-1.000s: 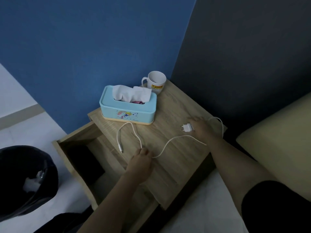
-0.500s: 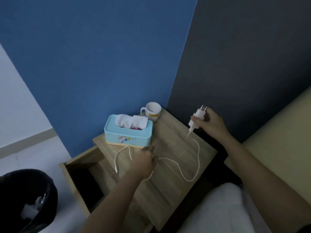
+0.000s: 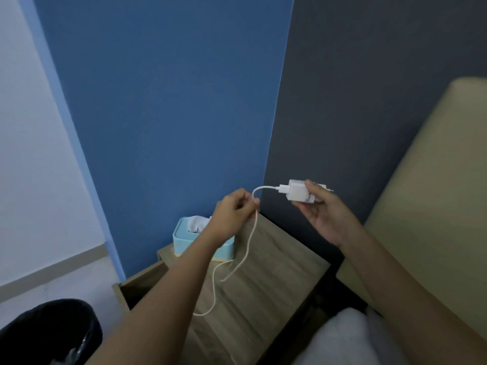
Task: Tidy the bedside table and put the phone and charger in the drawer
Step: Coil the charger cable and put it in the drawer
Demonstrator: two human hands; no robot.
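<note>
Right hand (image 3: 322,214) gripping charger (image 3: 299,191), left hand (image 3: 234,210) pinching cable (image 3: 249,238)

White charger (image 3: 299,192) w/ cable (image 3: 249,241) plugged in, midair above bedside table (image 3: 276,262); drawer (image 3: 137,284) open.

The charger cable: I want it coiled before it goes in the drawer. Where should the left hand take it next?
Probably on the hanging run just below the left hand, coming from the left. There the cable drops nearly straight and free above the bedside table; lower down it curls into loops. The right hand already steadies the charger block.
</note>
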